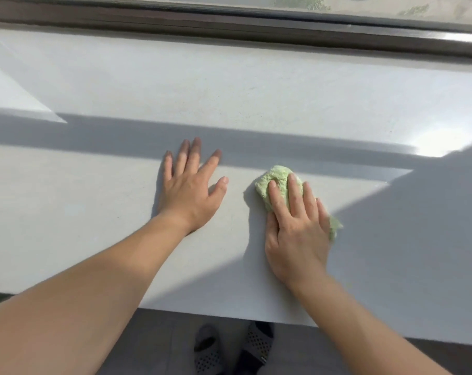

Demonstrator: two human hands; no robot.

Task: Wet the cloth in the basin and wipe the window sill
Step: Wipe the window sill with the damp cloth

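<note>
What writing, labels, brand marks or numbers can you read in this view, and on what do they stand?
None: no readable text anywhere in the head view.
The green cloth under the right hand bears no label or print.
The window sill and window frame are unmarked.
The slippers show only a pattern of holes, no brand.

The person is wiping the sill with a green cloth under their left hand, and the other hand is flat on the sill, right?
Not quite. The green cloth is under the right hand, not the left. The left hand is the one lying flat on the window sill. The head view shows this.
</note>
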